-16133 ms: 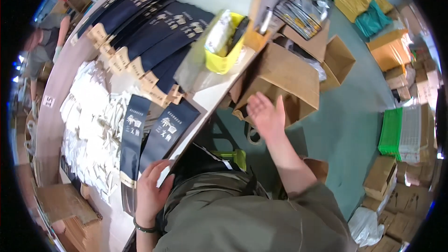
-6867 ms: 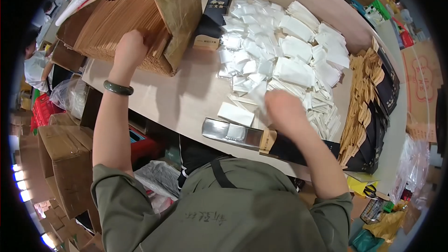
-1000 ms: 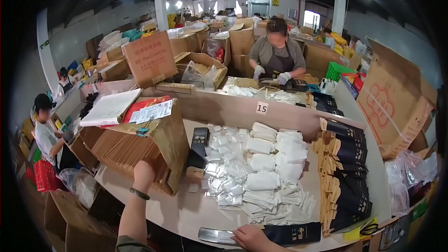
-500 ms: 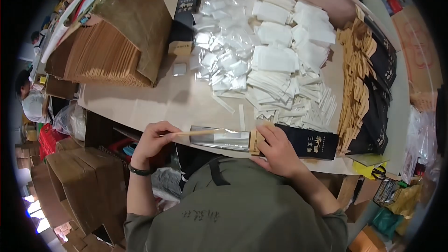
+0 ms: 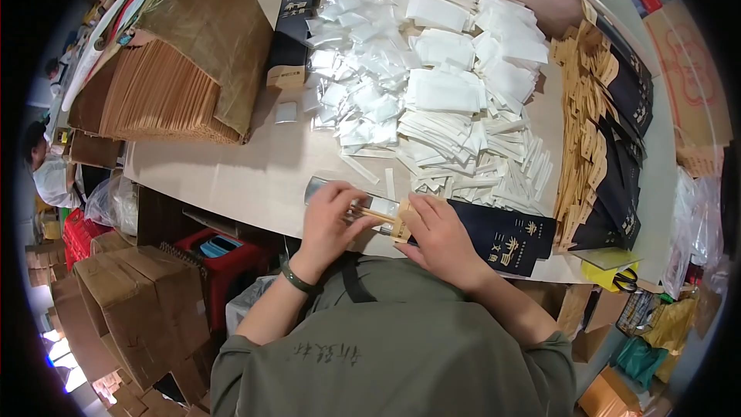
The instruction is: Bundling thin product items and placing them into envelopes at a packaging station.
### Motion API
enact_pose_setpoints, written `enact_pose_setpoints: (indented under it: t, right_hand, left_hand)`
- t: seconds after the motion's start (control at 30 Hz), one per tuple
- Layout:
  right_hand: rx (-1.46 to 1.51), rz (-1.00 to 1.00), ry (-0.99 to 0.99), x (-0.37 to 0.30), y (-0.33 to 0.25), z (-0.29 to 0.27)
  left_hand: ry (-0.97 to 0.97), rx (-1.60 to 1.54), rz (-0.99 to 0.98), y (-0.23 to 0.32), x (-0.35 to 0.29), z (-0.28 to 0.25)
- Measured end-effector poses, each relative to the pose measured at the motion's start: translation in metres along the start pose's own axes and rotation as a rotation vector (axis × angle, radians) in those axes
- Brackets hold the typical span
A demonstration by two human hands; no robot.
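Observation:
Near the front edge of the table, my left hand (image 5: pixel 330 220) pinches a pair of light wooden chopsticks (image 5: pixel 376 215). The right tips of the chopsticks meet the tan end (image 5: pixel 401 224) of a dark blue paper sleeve (image 5: pixel 494 241); how far inside they reach cannot be made out. My right hand (image 5: pixel 438 235) is closed over that tan end, thumb below and fingers on top. A second dark sleeve (image 5: pixel 543 228) shows behind the first, partly covered. Under and behind my left hand lies a clear, shiny packet (image 5: pixel 315 188), mostly hidden.
Beyond my hands lie clear plastic packets (image 5: pixel 363 54) and white paper packets (image 5: pixel 446 89). Filled dark-and-tan sleeves (image 5: pixel 587 131) are piled at right. An open carton (image 5: pixel 224 23) of tan sheets stands at left, beside a lone dark sleeve (image 5: pixel 292 35). Yellow-handled scissors (image 5: pixel 610 276) hang at the right edge.
My left hand has moved right with the chopsticks, up close to my right hand. The sleeve under my right hand has tilted, and a second sleeve now shows behind it.

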State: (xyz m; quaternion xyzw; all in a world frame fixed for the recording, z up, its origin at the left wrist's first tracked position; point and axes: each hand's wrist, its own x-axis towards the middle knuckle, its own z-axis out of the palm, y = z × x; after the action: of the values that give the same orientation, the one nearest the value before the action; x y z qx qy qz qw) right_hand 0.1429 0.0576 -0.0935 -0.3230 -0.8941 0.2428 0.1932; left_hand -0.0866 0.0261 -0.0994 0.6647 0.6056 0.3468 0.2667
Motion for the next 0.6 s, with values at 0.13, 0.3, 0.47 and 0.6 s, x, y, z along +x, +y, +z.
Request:
enact_pose_setpoints:
  t: [0.13, 0.3, 0.47, 0.6]
  right_hand:
    - [-0.050, -0.053, 0.039, 0.002, -0.002, 0.004]
    - [0.009, -0.021, 0.068, 0.002, 0.002, 0.013]
    - [-0.035, 0.051, 0.043, 0.002, -0.007, -0.002]
    - [-0.021, 0.025, 0.024, -0.002, 0.000, 0.010]
  left_hand:
    - [0.038, 0.294, -0.012, -0.002, 0.004, 0.007]
    - [-0.084, 0.221, 0.004, 0.020, -0.002, 0.026]
    - [0.012, 0.215, -0.156, 0.017, -0.014, -0.011]
    - [-0.262, -0.304, -0.375, 0.022, -0.012, 0.008]
